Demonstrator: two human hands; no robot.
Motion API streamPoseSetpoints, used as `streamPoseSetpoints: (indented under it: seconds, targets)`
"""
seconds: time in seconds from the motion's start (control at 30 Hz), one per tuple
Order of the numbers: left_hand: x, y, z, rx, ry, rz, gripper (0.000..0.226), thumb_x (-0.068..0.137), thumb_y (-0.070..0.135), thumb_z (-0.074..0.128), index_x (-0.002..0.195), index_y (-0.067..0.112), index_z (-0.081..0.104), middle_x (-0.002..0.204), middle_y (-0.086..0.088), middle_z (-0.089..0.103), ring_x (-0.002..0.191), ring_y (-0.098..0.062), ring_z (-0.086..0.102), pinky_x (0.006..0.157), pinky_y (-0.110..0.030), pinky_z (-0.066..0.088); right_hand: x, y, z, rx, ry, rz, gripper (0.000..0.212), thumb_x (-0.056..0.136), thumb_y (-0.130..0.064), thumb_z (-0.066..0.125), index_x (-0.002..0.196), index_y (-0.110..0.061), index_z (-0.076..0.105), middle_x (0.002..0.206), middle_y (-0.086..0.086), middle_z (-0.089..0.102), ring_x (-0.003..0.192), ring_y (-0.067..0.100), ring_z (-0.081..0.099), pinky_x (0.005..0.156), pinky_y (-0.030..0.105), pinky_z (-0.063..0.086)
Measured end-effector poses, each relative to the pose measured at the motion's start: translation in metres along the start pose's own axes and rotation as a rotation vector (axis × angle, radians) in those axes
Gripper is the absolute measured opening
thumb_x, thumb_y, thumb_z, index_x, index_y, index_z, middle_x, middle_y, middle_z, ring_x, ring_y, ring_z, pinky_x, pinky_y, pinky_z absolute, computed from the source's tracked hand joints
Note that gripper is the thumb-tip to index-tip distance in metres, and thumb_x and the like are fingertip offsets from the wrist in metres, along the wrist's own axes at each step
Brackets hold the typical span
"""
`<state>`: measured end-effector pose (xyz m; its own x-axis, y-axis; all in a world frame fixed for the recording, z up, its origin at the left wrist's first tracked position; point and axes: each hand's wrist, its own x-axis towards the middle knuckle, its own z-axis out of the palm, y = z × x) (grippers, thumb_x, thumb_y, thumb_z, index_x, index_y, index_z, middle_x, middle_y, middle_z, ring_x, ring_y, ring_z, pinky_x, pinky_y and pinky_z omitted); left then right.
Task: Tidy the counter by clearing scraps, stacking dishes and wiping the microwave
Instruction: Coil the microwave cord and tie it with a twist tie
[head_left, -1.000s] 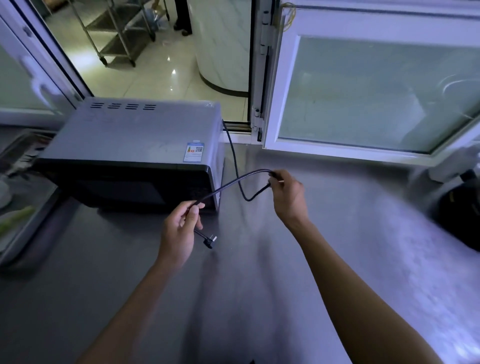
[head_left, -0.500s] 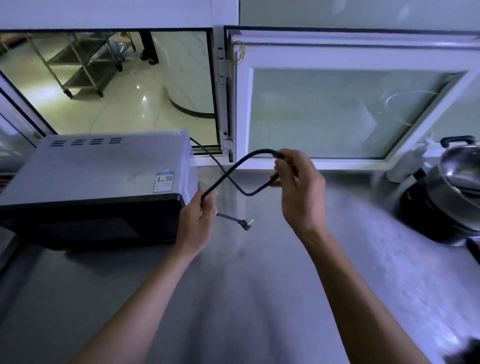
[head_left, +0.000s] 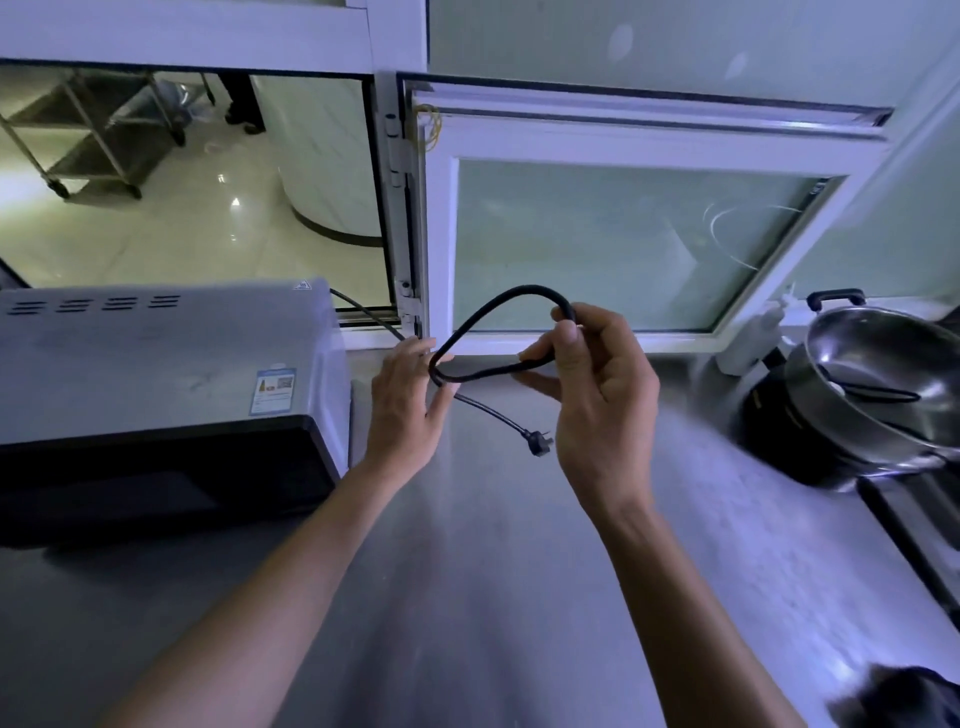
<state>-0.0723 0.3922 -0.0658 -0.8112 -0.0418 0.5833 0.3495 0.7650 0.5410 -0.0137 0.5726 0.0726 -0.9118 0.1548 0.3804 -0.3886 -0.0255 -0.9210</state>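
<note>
A grey and black microwave (head_left: 156, 374) stands on the steel counter (head_left: 467, 597) at the left. Its black power cord (head_left: 498, 304) runs from behind the microwave and forms a loop in the air. My right hand (head_left: 597, 395) pinches the loop where the cord crosses itself, held above the counter. My left hand (head_left: 410, 400) has straight fingers and touches the loop's left bend. The cord's free end hangs down to the plug (head_left: 537, 447), which dangles between my two hands.
A white-framed window (head_left: 623, 239) stands behind the counter, with an opening to a tiled room at the left. A black cooker with a steel pot (head_left: 883, 384) sits at the right. A dark object (head_left: 904, 699) lies at the bottom right corner.
The view has tilted up. Both hands rose towards the window. My right hand folded the cord into a closed loop, and my left hand loosened from gripping the cord to straight fingers.
</note>
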Motion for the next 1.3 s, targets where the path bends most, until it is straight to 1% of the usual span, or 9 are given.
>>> streamPoseSetpoints:
  seconds: [0.2,0.43,0.57,0.67,0.77,0.9,1.0,1.1,1.3]
  targets:
    - [0.02,-0.014,0.0,0.072,-0.154,0.014,0.013,0.097,0.011,0.059,0.107,0.007,0.064,0.117,-0.004,0.066,0.125,-0.027,0.055,0.1,-0.051,0.043,0.005,0.011,-0.017,0.035,0.099,0.09,0.017,0.104,-0.018,0.051,0.11,-0.007,0.063,0.079,0.003,0.068,0.084,0.025,0.07,0.074,0.038,0.062]
    - [0.032,-0.024,-0.014,0.197,-0.195,0.088,0.016,0.1,0.012,0.053,0.109,0.005,0.064,0.102,-0.009,0.068,0.098,-0.032,0.062,0.088,-0.045,0.048,0.017,0.04,-0.04,0.106,0.179,0.243,0.017,0.105,-0.014,0.049,0.107,-0.005,0.063,0.082,0.012,0.069,0.086,0.029,0.07,0.073,0.038,0.062]
    - [0.036,-0.023,-0.027,0.196,-0.186,0.087,0.012,0.1,0.013,0.054,0.096,0.003,0.059,0.082,-0.008,0.061,0.073,-0.029,0.057,0.058,-0.032,0.039,0.032,0.063,-0.06,0.111,0.101,0.501,0.02,0.103,-0.013,0.051,0.107,0.005,0.06,0.091,0.02,0.07,0.083,0.033,0.072,0.072,0.039,0.061]
    - [0.042,-0.021,-0.037,0.189,-0.184,0.102,0.02,0.099,0.011,0.053,0.082,0.003,0.049,0.069,-0.001,0.043,0.059,-0.025,0.041,0.052,-0.031,0.031,0.038,0.083,-0.062,-0.018,0.018,0.655,0.019,0.102,-0.01,0.052,0.112,0.004,0.061,0.093,0.021,0.07,0.074,0.031,0.072,0.066,0.04,0.062]
    - [0.047,-0.022,-0.045,0.206,-0.202,0.111,0.021,0.1,0.018,0.048,0.083,0.005,0.047,0.066,-0.002,0.043,0.057,-0.024,0.038,0.049,-0.032,0.032,0.038,0.101,-0.058,-0.344,-0.144,0.751,0.026,0.101,-0.017,0.057,0.12,0.001,0.062,0.096,0.01,0.07,0.076,0.028,0.069,0.071,0.048,0.061]
    - [0.047,-0.027,-0.052,0.213,-0.276,0.131,0.031,0.097,0.028,0.031,0.093,0.004,0.05,0.078,-0.009,0.062,0.068,-0.031,0.059,0.047,-0.037,0.043,0.032,0.114,-0.036,-0.878,-0.302,0.51,0.05,0.095,-0.03,0.063,0.141,-0.013,0.051,0.122,0.007,0.062,0.103,0.029,0.063,0.094,0.041,0.052]
    - [0.046,-0.027,-0.053,0.235,-0.328,0.156,0.028,0.093,0.022,0.029,0.097,0.006,0.052,0.093,-0.011,0.07,0.086,-0.032,0.068,0.052,-0.04,0.049,0.031,0.115,-0.007,-0.817,-0.436,0.203,0.067,0.09,-0.027,0.071,0.15,-0.021,0.041,0.134,0.001,0.055,0.085,0.019,0.06,0.08,0.026,0.047]
    - [0.046,-0.029,-0.053,0.312,-0.328,0.194,0.009,0.092,0.002,0.048,0.091,0.01,0.05,0.084,-0.007,0.067,0.073,-0.03,0.064,0.05,-0.029,0.033,0.037,0.118,0.02,-0.757,-0.575,0.042,0.078,0.089,-0.023,0.073,0.154,-0.03,0.032,0.155,0.0,0.035,0.079,0.017,0.058,0.077,0.022,0.044]
    - [0.046,-0.038,-0.061,0.364,-0.331,0.217,0.031,0.085,0.0,0.071,0.086,0.016,0.045,0.073,0.012,0.036,0.061,-0.014,0.03,0.046,-0.02,0.013,0.052,0.12,0.049,-0.881,-0.528,-0.122,0.039,0.095,-0.02,0.063,0.134,-0.018,0.057,0.133,0.008,0.053,0.093,0.032,0.06,0.073,0.033,0.043]
